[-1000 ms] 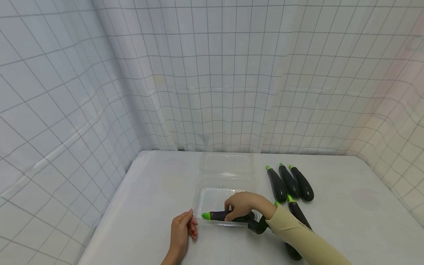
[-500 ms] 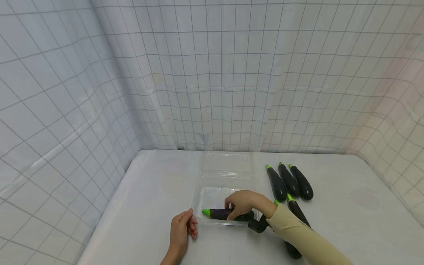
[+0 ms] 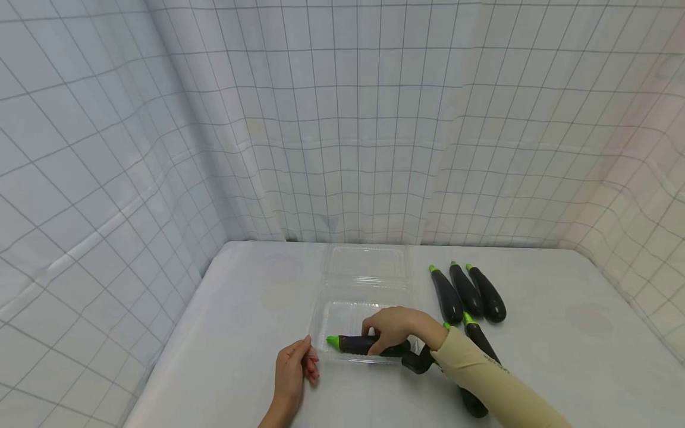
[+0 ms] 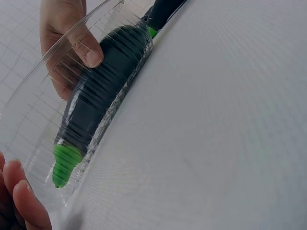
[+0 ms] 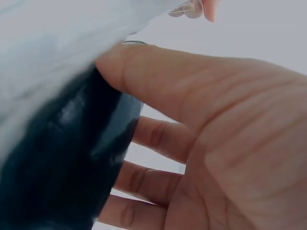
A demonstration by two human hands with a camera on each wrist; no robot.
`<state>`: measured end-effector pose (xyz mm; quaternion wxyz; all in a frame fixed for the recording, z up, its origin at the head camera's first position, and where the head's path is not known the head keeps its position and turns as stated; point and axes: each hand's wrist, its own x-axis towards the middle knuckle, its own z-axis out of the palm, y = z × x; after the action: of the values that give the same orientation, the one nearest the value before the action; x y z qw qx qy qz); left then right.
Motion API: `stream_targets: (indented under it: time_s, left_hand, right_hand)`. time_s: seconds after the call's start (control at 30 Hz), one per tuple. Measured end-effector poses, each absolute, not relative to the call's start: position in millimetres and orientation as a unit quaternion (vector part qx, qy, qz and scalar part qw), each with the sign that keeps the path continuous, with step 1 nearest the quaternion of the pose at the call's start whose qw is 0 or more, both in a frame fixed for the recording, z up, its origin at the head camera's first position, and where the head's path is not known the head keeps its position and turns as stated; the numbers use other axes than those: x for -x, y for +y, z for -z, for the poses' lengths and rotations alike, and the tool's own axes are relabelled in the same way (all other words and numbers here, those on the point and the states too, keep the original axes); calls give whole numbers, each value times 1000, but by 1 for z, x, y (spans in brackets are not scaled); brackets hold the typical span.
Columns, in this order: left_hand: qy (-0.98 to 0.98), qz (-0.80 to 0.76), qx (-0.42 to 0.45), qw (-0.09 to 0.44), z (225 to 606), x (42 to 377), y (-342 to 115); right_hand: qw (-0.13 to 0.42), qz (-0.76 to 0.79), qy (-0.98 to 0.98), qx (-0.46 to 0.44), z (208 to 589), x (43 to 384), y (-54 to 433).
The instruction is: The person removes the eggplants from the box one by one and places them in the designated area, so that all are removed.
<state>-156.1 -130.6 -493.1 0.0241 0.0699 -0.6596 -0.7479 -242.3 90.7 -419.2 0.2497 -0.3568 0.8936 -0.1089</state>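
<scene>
A dark eggplant (image 3: 350, 345) with a bright green stem end lies crosswise along the near side of a clear plastic clamshell box (image 3: 342, 312). My right hand (image 3: 390, 330) grips it from above, thumb on the near side and fingers on the far side. The left wrist view shows the same eggplant (image 4: 103, 86) through the ribbed clear wall, with the right thumb against its skin. My left hand (image 3: 291, 371) rests on the table by the box's front left corner, fingers loosely curled, fingertips close to the rim and holding nothing.
The box's lid (image 3: 366, 264) lies folded back behind it. Right of the box are several more eggplants (image 3: 446, 297), some partly hidden under the right sleeve (image 3: 481, 374). A black wrist device (image 3: 417, 361) sits below the right wrist. White gridded curtains (image 3: 353, 119) surround the white table (image 3: 230, 356).
The view shifts very slightly. Both hands, the eggplant and the box keep practically the same places, the right hand still gripping the eggplant.
</scene>
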Motion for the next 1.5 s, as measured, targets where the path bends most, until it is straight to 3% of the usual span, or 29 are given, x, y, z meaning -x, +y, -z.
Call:
stream_targets:
  time_s: [0.2, 0.73, 1.5]
  left_hand:
    - [-659, 750, -54, 33, 478, 150, -128]
    - [-661, 747, -65, 23, 500, 159, -133]
    - [-653, 754, -56, 39, 498, 156, -131]
  right_hand:
    - [241, 109, 894, 362, 419, 243, 92]
    - [227, 115, 901, 351, 421, 243, 93]
    - [176, 145, 906, 356, 422, 244, 98]
